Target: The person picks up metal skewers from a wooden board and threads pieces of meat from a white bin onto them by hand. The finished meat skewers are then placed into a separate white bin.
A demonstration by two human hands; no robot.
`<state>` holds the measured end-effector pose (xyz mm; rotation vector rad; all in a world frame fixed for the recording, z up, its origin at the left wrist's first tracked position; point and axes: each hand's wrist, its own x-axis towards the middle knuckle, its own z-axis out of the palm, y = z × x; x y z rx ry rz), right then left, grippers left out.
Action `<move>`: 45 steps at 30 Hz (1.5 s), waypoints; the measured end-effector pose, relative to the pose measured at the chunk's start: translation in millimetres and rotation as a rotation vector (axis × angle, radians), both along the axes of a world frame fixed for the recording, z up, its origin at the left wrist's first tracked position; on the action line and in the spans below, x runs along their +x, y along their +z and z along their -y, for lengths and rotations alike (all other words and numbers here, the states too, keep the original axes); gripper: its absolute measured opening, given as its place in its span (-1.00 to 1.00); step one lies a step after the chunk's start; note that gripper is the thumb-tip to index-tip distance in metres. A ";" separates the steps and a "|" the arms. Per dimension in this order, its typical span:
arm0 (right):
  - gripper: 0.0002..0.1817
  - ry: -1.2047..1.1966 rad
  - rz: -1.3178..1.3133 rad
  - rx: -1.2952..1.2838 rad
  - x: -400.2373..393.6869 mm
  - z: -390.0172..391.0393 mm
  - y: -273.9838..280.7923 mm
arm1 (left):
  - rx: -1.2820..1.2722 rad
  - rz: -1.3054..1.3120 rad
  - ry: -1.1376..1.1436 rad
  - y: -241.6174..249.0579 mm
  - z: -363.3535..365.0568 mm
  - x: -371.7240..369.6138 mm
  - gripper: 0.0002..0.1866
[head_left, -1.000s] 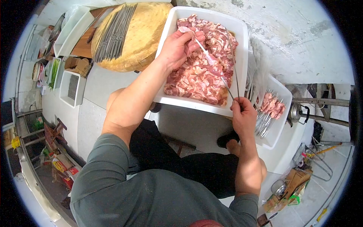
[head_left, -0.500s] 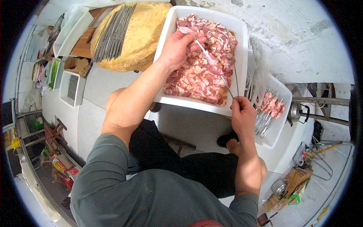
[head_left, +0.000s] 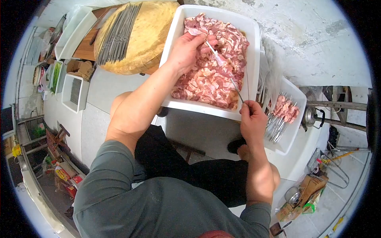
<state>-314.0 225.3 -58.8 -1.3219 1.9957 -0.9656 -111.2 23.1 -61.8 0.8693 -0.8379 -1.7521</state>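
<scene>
My left hand (head_left: pixel 190 49) is closed in a pinch on a piece of raw meat, above the far left part of a white tub (head_left: pixel 257 59). From its fingers a pale stretched strip (head_left: pixel 212 48) runs down to a pink meat piece (head_left: pixel 225 70). My right hand (head_left: pixel 254 119), at the tub's near right corner, grips a thin metal skewer (head_left: pixel 238 92) whose far end reaches that piece. A second thin rod rises from the same fingers along the tub's right side. Chopped raw meat (head_left: pixel 202 85) fills the tub.
Left of the tub lies a round wooden chopping block (head_left: pixel 158 23) with a bundle of metal skewers (head_left: pixel 119 35). On the right, a white tray (head_left: pixel 291 135) holds loaded meat skewers (head_left: pixel 285 109). A small white bin (head_left: pixel 81 95) stands at left, and a metal kettle (head_left: pixel 309 117) at right.
My right hand has shifted slightly left with the skewer. The second rod leans a little differently. My left hand keeps nearly the same place and hold.
</scene>
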 end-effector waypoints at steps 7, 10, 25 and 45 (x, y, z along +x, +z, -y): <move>-0.82 0.019 -0.049 -0.056 -3.5 2.0 -9.1 | 0.048 -0.101 -0.055 1.4 -0.3 2.4 -0.76; -0.83 -0.001 -0.024 -0.045 -2.9 3.2 -5.9 | 0.061 -0.185 -0.081 5.3 0.3 5.0 -0.73; -0.81 -0.020 -0.015 -0.007 -6.4 4.4 -1.6 | 0.042 -0.065 -0.047 3.2 0.3 2.4 -0.69; -0.79 -0.008 0.125 0.030 0.4 4.9 -1.6 | 0.063 -0.053 -0.081 1.2 -1.6 1.2 -0.69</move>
